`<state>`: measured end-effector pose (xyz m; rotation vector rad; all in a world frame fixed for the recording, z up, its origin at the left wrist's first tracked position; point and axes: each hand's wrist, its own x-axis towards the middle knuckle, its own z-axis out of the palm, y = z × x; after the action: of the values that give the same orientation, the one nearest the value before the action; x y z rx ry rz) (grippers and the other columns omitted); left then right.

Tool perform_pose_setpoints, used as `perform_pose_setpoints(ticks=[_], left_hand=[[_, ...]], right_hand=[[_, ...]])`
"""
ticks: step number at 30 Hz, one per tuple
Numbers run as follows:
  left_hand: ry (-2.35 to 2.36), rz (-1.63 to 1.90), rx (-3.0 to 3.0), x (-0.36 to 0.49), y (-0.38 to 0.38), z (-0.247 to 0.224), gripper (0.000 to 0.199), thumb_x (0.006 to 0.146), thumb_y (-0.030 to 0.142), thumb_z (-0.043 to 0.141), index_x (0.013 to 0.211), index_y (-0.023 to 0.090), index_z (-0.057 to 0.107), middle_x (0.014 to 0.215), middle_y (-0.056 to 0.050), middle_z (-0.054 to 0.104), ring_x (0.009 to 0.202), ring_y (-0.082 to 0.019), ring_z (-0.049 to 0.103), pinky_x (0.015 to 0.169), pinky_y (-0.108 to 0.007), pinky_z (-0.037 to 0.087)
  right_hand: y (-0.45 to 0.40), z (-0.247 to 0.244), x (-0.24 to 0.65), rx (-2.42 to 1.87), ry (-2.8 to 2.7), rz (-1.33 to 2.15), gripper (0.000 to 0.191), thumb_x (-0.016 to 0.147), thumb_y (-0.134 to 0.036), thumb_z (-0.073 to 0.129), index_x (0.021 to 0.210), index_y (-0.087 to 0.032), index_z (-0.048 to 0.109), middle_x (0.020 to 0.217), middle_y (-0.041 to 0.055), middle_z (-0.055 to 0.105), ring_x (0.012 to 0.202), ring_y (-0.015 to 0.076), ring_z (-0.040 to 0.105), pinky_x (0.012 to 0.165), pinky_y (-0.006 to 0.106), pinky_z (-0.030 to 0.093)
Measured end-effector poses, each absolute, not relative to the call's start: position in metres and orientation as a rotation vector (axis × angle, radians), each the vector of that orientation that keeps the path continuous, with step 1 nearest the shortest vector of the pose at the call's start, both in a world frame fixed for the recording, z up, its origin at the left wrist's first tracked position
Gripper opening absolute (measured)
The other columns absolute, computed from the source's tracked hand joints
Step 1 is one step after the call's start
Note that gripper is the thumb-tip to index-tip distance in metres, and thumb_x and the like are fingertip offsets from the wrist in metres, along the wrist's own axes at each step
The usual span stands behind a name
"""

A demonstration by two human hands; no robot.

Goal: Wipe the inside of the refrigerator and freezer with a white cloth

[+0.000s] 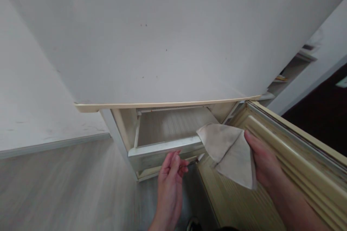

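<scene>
My right hand (260,155) grips a pale folded cloth (230,153) by its right edge. The cloth has a dark line across it, and its left corner overlaps the front rim of a drawer (165,146). Just below that rim, my left hand (173,169) has its fingers closed on a thin tool (192,161) that points to the right; its exact kind is too small to tell. The drawer sits in an opened cream-coloured cabinet or fridge compartment, and its pale floor shows no objects.
An open cream door (271,144) with ridges stands on the right. Above the compartment spreads a large grey surface (162,43) with a cream lower edge. Grey floor (67,184) lies at the left, shelves (290,68) at the right. A shoe tip (193,223) shows at the bottom.
</scene>
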<state>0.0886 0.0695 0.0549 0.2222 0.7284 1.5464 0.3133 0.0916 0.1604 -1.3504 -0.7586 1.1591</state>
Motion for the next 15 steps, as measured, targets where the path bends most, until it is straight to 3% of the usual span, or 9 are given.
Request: perform_pose_setpoints(ticks=[4,9,12,15], left_hand=[[0.772,1.553,0.192,0.088,0.068,0.057,0.045,0.065,0.045,0.095,0.099,0.019,0.081,0.104,-0.007,0.074,0.074,-0.012,0.065,0.064,-0.02,0.055],[0.862,1.544,0.1,0.094,0.052,0.058,0.052,0.054,0.05,0.099,0.088,0.016,0.082,0.096,-0.01,0.076,0.07,-0.014,0.067,0.058,-0.021,0.055],[0.893,1.494,-0.054,0.101,0.035,0.056,0.054,0.043,0.045,0.103,0.084,0.017,0.081,0.089,-0.01,0.077,0.069,-0.017,0.07,0.055,-0.022,0.055],[0.886,1.487,-0.128,0.109,0.019,0.056,0.051,0.045,0.042,0.104,0.084,0.019,0.081,0.084,-0.008,0.077,0.068,-0.017,0.072,0.052,-0.02,0.054]], right_hand=[[0.082,0.155,0.348,-1.442,-0.947,1.246,0.044,0.075,-0.06,0.082,0.094,-0.021,0.078,0.097,0.0094,0.079,0.085,0.0247,0.075,0.079,0.032,0.062],[0.067,0.153,0.384,-1.537,-1.106,1.307,0.038,0.079,-0.057,0.08,0.085,-0.02,0.077,0.09,0.0086,0.078,0.078,0.0197,0.073,0.074,0.025,0.06],[0.064,0.158,0.394,-1.578,-1.089,1.332,0.037,0.072,-0.054,0.086,0.078,-0.019,0.076,0.085,0.0112,0.076,0.073,0.0201,0.072,0.068,0.027,0.06],[0.061,0.162,0.39,-1.616,-0.921,1.364,0.039,0.06,-0.05,0.092,0.078,-0.019,0.077,0.087,0.0165,0.076,0.075,0.0238,0.075,0.071,0.033,0.059]])
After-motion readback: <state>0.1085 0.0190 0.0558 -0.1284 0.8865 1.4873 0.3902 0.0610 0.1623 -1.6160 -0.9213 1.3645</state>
